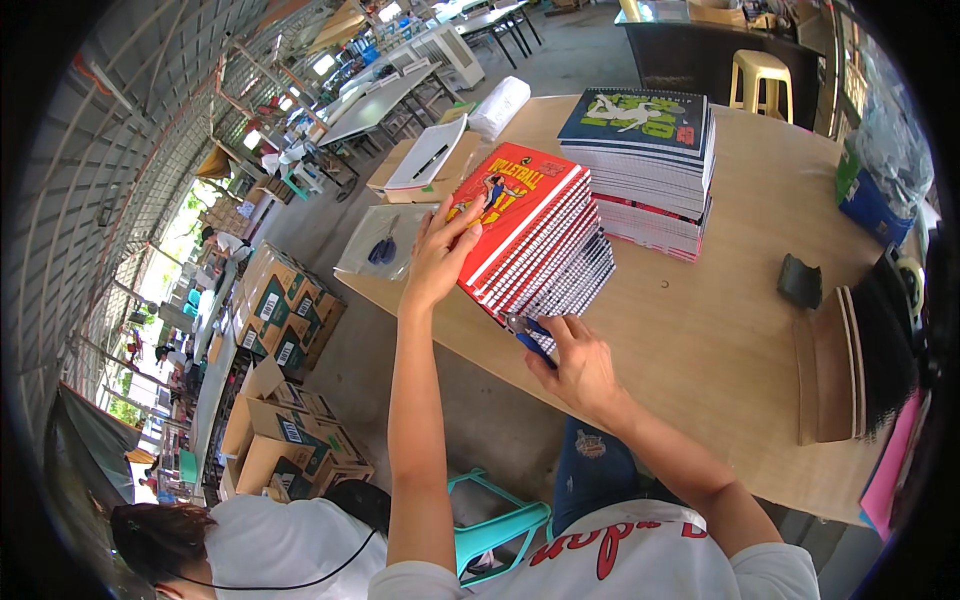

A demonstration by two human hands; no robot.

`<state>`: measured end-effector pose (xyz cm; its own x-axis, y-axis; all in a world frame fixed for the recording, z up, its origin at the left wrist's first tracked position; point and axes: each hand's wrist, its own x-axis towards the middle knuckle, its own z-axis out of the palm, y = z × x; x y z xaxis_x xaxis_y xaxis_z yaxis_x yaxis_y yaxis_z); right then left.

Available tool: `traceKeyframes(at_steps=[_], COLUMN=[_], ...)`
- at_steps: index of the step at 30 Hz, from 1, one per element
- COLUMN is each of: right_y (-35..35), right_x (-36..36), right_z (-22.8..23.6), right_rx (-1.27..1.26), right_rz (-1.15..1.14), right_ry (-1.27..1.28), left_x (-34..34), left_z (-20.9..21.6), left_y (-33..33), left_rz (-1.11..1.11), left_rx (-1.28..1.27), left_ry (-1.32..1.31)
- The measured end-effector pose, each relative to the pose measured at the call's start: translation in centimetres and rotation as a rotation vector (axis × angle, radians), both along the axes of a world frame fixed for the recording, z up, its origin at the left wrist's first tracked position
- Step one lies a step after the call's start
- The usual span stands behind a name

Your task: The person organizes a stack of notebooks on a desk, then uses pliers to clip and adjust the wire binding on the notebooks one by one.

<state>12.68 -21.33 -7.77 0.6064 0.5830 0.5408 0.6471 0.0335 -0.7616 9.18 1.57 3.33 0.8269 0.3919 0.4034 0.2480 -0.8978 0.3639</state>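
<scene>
A tall stack of spiral-bound notebooks (545,235) with a red cover on top stands at the near edge of the table. My left hand (443,250) lies with fingers stretched out over the left side of the red cover. At the stack's near lower corner, my right hand (580,368) is closed around blue-handled pliers (535,340). Their metal jaws touch or nearly touch the wire spirals; exact contact is too small to tell. Behind and to the right is a second notebook stack (640,150), topped by a dark cover with a green and white design.
Scissors in a clear plastic sleeve (384,248) and a box with paper and a pen (425,160) lie left of the stack. Brown and black boards (840,360) stand at the table's right. Cartons (290,430) and a turquoise stool (500,525) are below; a person (270,550) sits nearby.
</scene>
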Motion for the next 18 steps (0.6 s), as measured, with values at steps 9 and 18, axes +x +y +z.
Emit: traceKeyframes(at_steps=[9, 18], right_y=[-0.6, -0.3], right_x=[1.2, 0.7], right_z=[-0.3, -1.5], right_rx=[-0.024, 0.003], right_rz=[0.208, 0.075], right_ry=[0.400, 0.206], left_x=[-0.1, 0.1], left_z=[0.0, 0.4], left_y=[0.3, -0.1], left_rz=[-0.042, -0.067], left_rx=[0.025, 0.017], left_ry=[0.009, 0.003])
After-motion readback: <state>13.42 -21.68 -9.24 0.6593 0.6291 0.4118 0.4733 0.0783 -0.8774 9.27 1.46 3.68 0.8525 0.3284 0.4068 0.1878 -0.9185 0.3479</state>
